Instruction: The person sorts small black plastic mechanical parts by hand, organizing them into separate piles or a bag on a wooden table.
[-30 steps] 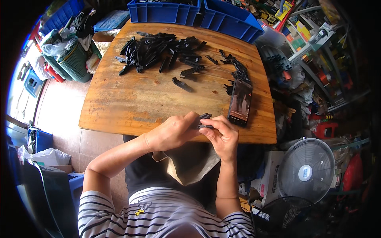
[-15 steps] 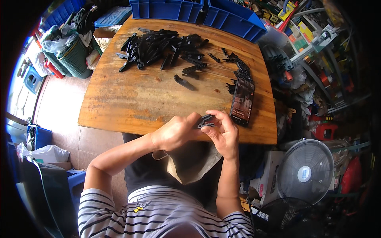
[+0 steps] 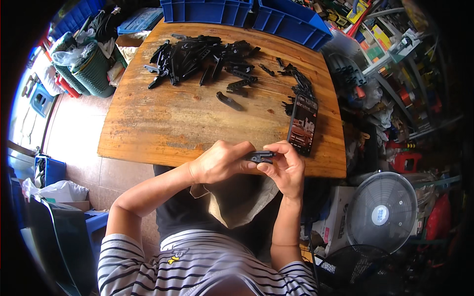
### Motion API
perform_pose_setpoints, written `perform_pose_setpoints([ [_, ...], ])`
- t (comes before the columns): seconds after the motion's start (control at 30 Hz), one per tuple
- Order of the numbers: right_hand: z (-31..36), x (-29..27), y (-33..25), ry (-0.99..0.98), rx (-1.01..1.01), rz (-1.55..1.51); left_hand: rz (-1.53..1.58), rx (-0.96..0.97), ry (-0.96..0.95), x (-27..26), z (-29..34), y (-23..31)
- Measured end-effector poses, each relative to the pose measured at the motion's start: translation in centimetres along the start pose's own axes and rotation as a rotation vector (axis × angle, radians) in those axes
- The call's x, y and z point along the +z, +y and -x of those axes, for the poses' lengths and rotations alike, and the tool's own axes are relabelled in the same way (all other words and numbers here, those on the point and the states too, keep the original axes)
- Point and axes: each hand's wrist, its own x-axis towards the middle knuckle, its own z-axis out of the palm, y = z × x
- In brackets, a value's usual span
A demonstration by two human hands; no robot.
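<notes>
Over the near edge of the wooden table (image 3: 182,128), my left hand (image 3: 221,162) grips one end of a small dark plastic part (image 3: 259,156). My right hand (image 3: 286,170) pinches the other end between thumb and fingers. The part is long and narrow; its inner details are too small to make out. Beyond it a single black curved plastic piece (image 3: 229,101) lies by itself. A large pile of black plastic pieces (image 3: 185,59) covers the far left of the tabletop. Smaller black pieces (image 3: 301,84) form a line at the right.
A lit phone (image 3: 302,126) lies on the table right of my hands. Two blue crates (image 3: 291,24) stand along the far edge. A brown cloth or bag (image 3: 237,204) hangs below the near edge. To the right is a round fan (image 3: 380,214).
The part has turned from tilted to nearly level between my hands. My right hand has shifted slightly right and down, its fingers now nearer the part's end.
</notes>
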Motion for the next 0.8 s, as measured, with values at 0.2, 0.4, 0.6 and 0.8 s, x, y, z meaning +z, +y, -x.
perform_pose_setpoints([
  [0.2, 0.1, -1.3, 0.5, -0.110, -0.203, 0.254, -0.037, 0.079, 0.097, 0.8, -0.1, 0.5],
  [0.4, -0.2, -0.3, 0.4, -0.056, -0.097, 0.161, 0.009, 0.003, 0.027, 0.5, 0.1, -0.1],
  [0.6, -1.2, -3.5, -1.2, -0.407, -0.108, 0.412, -0.184, 0.008, -0.004, 2.2, 1.6, 0.4],
  [0.8, -13.7, -12.4, -1.5, 0.194, -0.112, 0.589, -0.748, 0.167, -0.038, 4.9, 5.8, -0.6],
])
